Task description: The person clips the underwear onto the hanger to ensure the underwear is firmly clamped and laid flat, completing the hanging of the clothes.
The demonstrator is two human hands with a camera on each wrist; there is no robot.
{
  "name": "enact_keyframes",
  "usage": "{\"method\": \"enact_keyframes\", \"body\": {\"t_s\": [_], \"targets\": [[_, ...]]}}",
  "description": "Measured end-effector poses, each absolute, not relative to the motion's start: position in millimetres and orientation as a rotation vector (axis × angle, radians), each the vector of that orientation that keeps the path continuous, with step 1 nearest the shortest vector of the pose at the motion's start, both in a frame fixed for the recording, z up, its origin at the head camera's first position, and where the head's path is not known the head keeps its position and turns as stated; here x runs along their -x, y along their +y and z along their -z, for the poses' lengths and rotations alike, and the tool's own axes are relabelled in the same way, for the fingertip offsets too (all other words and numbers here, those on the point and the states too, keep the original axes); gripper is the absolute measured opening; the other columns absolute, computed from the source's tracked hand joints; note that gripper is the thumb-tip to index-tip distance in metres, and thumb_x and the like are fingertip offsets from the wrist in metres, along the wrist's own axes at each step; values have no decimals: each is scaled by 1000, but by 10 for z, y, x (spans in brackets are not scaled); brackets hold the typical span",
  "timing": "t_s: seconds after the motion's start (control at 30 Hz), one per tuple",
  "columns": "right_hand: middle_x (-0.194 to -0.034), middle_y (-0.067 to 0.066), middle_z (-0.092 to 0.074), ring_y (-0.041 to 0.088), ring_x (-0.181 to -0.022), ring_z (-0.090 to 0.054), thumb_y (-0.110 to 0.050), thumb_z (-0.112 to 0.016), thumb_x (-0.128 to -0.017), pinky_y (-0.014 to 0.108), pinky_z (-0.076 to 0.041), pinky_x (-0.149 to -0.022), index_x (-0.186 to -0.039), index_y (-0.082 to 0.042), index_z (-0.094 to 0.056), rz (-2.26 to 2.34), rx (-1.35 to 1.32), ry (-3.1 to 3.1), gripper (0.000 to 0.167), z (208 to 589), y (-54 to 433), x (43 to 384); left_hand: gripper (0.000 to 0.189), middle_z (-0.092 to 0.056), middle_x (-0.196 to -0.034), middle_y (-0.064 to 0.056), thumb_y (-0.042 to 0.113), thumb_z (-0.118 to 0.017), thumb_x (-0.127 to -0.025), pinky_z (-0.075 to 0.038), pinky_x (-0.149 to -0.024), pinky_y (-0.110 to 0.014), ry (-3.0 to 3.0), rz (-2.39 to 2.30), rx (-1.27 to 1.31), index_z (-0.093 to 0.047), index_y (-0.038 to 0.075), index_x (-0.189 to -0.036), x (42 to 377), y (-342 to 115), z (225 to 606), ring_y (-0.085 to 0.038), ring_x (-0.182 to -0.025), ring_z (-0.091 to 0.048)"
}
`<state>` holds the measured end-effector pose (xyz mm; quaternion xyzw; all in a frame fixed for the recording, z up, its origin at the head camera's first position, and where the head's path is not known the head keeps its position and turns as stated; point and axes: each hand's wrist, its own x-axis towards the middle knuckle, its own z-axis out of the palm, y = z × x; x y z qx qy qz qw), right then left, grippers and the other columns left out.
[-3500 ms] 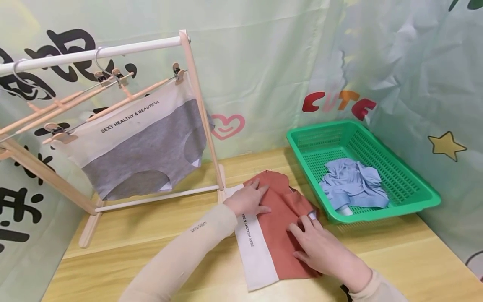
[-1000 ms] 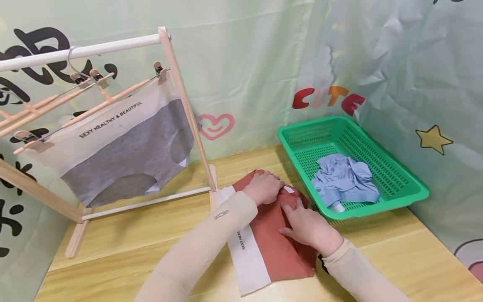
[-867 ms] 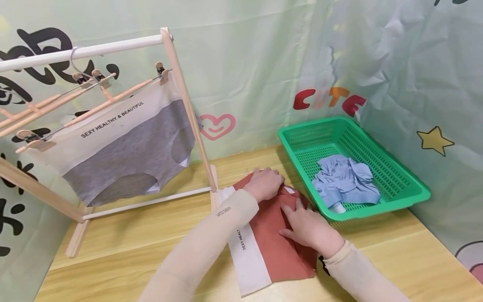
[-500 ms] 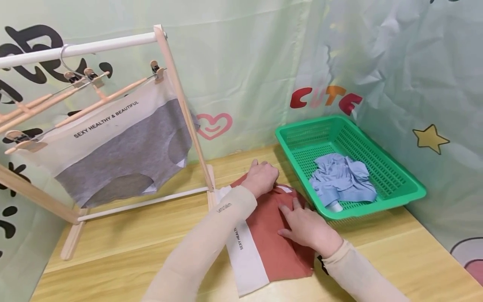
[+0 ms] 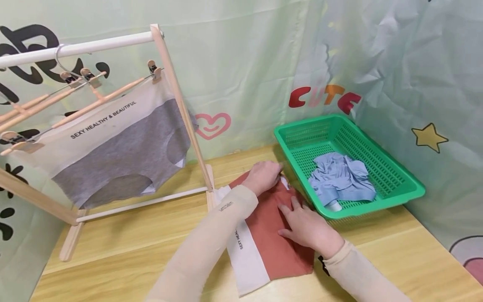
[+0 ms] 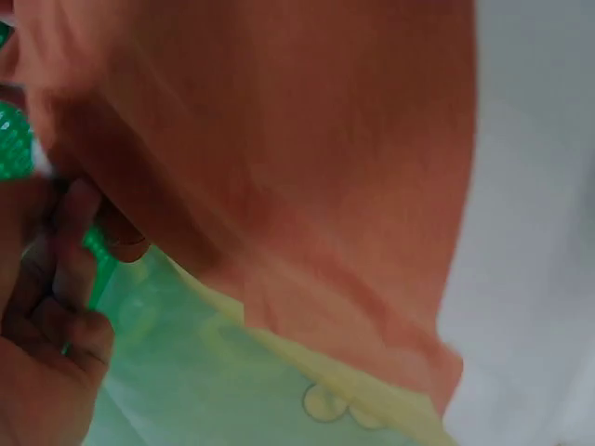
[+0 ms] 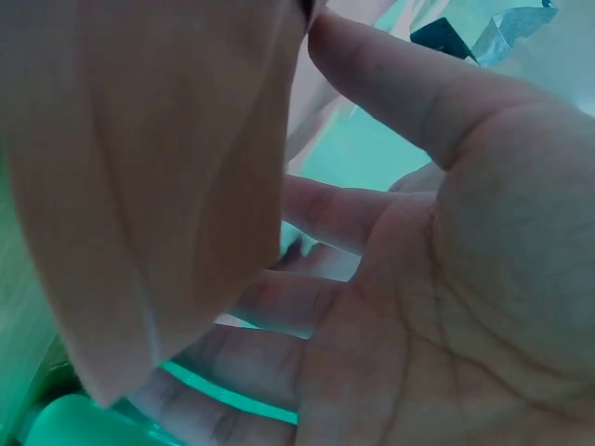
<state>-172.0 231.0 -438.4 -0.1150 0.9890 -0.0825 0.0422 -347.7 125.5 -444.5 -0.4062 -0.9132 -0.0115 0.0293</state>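
A pair of rust-red underpants (image 5: 271,247) with a wide white printed waistband (image 5: 247,262) lies on the wooden table. My left hand (image 5: 262,177) bends its fingers over the far edge of the cloth, by a small white label (image 5: 284,182). In the left wrist view, that hand (image 6: 51,344) pinches the edge with curled fingers. My right hand (image 5: 307,226) rests on the right side of the underpants, fingers spread. The right wrist view shows its fingers (image 7: 251,358) fairly straight against the cloth.
A green basket (image 5: 409,178) holding crumpled light-blue underpants (image 5: 341,178) stands at the back right. On the left is a wooden rack (image 5: 181,100) with several clip hangers, one bearing grey underpants (image 5: 132,151). A printed curtain (image 5: 241,54) encloses the table.
My left hand has gone from lying on the cloth near the waistband to gripping its far edge. The right hand has slid slightly away from me. The head view has shifted right.
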Motion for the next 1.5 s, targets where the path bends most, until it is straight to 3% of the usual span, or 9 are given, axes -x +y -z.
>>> {"method": "enact_keyframes", "body": {"t_s": [0.2,0.37,0.47,0.6,0.73,0.9,1.1,1.37,1.5], "targets": [[-149,40,-50,60,-129,-59,-40,-87,-90,59,-62,-93,-147,-1,-59,273,388,3045,75,4394,2294,1734,38,-72,-93,-7,11,-56,-109,-62,-77,-32,-2889,248,1190,-54,14,-146,3464,1113,4471,-22,-89,-74],[-150,46,-47,64,-134,-54,-36,-88,-90,61,-59,-100,-154,4,-49,353,405,3067,85,4466,2324,1766,27,-74,-101,-10,21,-59,-109,-65,-74,-37,-2956,177,1078,-62,9,-133,3230,797,4375,-23,-91,-76],[-149,49,-45,67,-132,-54,-38,-88,-89,62,-59,-98,-158,5,-41,352,435,3116,95,4595,2366,1827,39,-73,-119,-15,36,-62,-109,-66,-81,-43,-3040,77,1014,-64,6,-134,3014,560,4326,-26,-108,-75],[-142,52,-48,67,-123,-59,-43,-88,-88,61,-63,-88,-160,6,-36,310,414,3130,101,4660,2383,1886,79,-55,-155,-24,59,-67,-102,-62,-100,-50,-3209,30,957,-53,1,-153,2822,336,4334,-36,-146,-56],[-131,49,-57,60,-110,-66,-47,-89,-86,61,-63,-84,-157,9,-41,273,316,3054,102,4525,2339,1890,103,-26,-176,-24,68,-67,-98,-51,-116,-55,-3360,68,930,-30,3,-168,2791,229,4390,-41,-165,-26],[-117,40,-69,51,-101,-71,-54,-90,-82,61,-62,-84,-152,12,-46,194,264,2997,106,4373,2260,1875,105,-12,-180,-19,65,-68,-98,-35,-130,-54,-3370,224,1042,-21,7,-171,2895,148,4465,-37,-169,-10],[-147,45,-50,62,-120,-62,-70,-82,-82,65,-62,-85,-156,0,-49,163,271,3068,107,4676,2267,1891,102,-12,-181,-17,66,-67,-98,-25,-134,-56,-3302,305,1109,-23,11,-172,2997,59,4494,-37,-169,-12],[-157,49,-35,77,-125,-49,-110,-54,-55,82,-53,-80,-163,-9,-42,322,286,2982,149,5130,2438,2005,109,-10,-181,-18,68,-72,-93,-26,-132,-61,-3366,220,1071,-22,12,-172,3005,10,4471,-48,-166,-12],[-155,55,-29,84,-128,-39,-104,-66,-57,82,-52,-86,-163,-4,-39,360,308,2935,149,5039,2428,2084,112,-5,-182,-14,68,-73,-92,-19,-134,-62,-3408,276,1072,-18,15,-173,3107,23,4474,-45,-168,-6]]}}
